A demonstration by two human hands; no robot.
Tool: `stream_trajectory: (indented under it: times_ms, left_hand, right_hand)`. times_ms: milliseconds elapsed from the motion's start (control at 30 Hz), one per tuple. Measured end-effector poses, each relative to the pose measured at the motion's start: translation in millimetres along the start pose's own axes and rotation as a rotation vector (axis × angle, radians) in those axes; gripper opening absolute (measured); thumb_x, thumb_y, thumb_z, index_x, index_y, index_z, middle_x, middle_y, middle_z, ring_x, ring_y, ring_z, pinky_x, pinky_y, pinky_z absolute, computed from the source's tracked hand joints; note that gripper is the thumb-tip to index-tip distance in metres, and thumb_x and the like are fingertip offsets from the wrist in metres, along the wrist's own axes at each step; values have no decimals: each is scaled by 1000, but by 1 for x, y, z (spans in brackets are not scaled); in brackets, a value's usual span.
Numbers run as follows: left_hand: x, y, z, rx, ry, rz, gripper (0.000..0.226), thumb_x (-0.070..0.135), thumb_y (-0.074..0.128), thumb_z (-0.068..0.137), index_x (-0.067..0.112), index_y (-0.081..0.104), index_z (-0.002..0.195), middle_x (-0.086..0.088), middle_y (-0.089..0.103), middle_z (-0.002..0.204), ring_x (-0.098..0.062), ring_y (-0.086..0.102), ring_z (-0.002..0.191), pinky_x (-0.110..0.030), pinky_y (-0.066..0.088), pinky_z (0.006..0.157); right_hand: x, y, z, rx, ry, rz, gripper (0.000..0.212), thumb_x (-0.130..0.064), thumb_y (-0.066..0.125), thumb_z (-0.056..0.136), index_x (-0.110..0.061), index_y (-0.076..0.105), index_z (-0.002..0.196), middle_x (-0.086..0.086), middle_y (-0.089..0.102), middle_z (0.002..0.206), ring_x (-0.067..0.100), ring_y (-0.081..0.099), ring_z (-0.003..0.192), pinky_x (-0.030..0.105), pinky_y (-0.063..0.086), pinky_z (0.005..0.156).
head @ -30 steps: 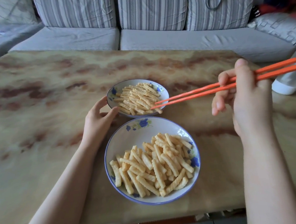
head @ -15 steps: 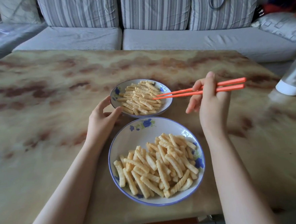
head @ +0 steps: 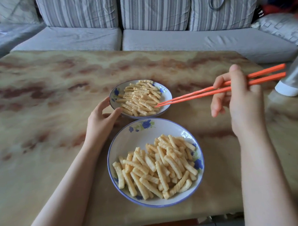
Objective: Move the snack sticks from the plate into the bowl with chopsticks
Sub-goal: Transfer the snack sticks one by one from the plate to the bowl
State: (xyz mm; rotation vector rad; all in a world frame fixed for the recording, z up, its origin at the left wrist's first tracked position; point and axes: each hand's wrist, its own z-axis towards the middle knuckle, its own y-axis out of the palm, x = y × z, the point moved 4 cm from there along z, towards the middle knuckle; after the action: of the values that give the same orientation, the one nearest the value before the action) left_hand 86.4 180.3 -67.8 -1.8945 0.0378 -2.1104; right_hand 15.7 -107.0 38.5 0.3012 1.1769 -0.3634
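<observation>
Marbled tabletop [head: 39, 120] bore the near plate [head: 128, 137], heaped with snack sticks [head: 157, 165]. Beyond, the left hand [head: 101, 119] curled round the left rim of the smaller bowl [head: 167, 94]. The right hand [head: 241, 103] pinched orange chopsticks [head: 196, 94], tips nearly together among that bowl's sticks. A white container [head: 294, 83] stood far right, before a striped sofa [head: 157, 40].

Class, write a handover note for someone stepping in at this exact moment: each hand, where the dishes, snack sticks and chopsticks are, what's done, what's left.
Left hand: grips the near-left rim of the far dish.
Right hand: holds the chopsticks, tips among the snack sticks in the far dish; no stick plainly pinched.
Near dish: just in front on the table, also holding a pile of sticks.
Done: cannot tell how many have moved.
Left: the far dish, apparently the plate, is far from emptied.
</observation>
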Motion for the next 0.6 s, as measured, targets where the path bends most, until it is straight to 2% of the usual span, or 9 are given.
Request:
stream_trajectory:
  times_ms: [67,200,333,433,600]
  left_hand:
    - [0,0,0,0,3,-2,47,25,68,90,29,57,135,10,73,105,-9,73,74,-18,57,69]
    - [1,1,-1,-5,-3,-13,47,24,68,90,28,57,135,18,71,93,-7,72,69,-15,56,66]
    - [1,0,0,2,10,-14,44,25,68,90,29,59,133,13,72,105,-6,72,74,-14,54,69]
    - [2,0,-1,7,19,-12,43,24,68,90,28,59,132,16,69,113,-3,70,78,-8,51,67]
    - [2,0,-1,1,8,-28,43,23,68,90,27,60,132,10,72,109,-9,72,78,-10,52,66]
  right_hand:
    - [-9,-9,-2,-48,-2,-7,47,-26,35,103,-17,52,60,4,41,34,19,40,26,25,20,36]
    - [-20,-26,-5,-127,21,-33,54,-27,37,103,-19,55,53,4,40,37,20,36,25,33,17,36]
    - [-23,-33,-7,-197,45,-67,55,-30,36,103,-19,58,53,20,37,48,20,34,24,34,15,36]
    - [-21,-34,-8,-235,88,-93,52,-31,36,102,-16,55,56,13,37,39,20,33,24,29,17,35]
    - [-17,-29,-10,-265,135,-117,45,-28,35,103,-7,49,66,6,36,32,21,33,23,17,23,34]
